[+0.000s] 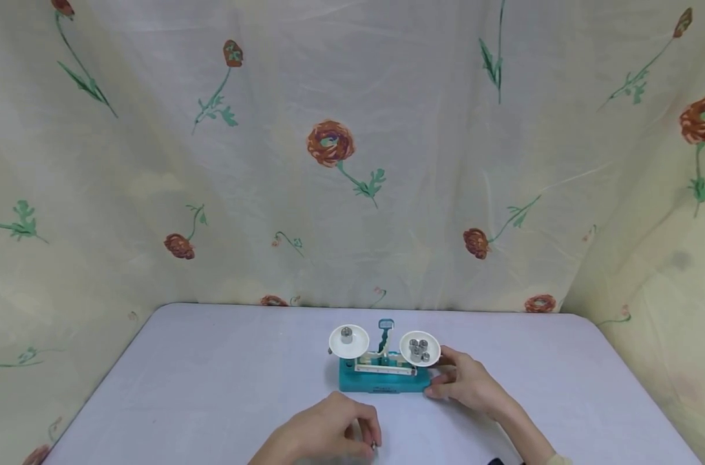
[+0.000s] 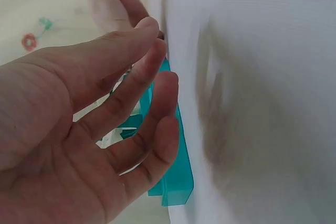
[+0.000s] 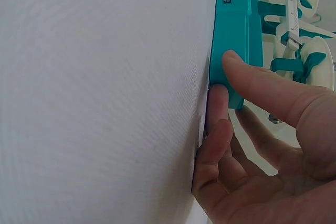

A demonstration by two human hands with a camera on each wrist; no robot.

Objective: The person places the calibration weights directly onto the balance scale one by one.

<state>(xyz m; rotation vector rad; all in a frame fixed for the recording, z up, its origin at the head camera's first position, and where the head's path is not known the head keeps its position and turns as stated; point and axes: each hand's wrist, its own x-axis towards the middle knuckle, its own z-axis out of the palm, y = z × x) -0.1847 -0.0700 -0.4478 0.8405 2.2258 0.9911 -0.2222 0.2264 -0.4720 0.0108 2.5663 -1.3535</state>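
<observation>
head view: green balance scale (image 1: 382,383) on the pale table (image 1: 224,381), toward its far side. left pan (image 1: 358,349) bears one metal weight (image 1: 346,335); right pan (image 1: 434,345), a cluster of weights (image 1: 419,350). right hand (image 1: 467,382) clamped on the base's right end, thumb on the front. nearer, left hand (image 1: 330,429) pinches a tiny metal piece (image 1: 374,445), thumb and forefinger tips together. behind: flowered cloth (image 1: 422,194).

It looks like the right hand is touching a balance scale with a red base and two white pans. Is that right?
Not quite: the base is teal, not red, as the head view shows. The right hand does touch the balance scale, which has two white pans.
</observation>
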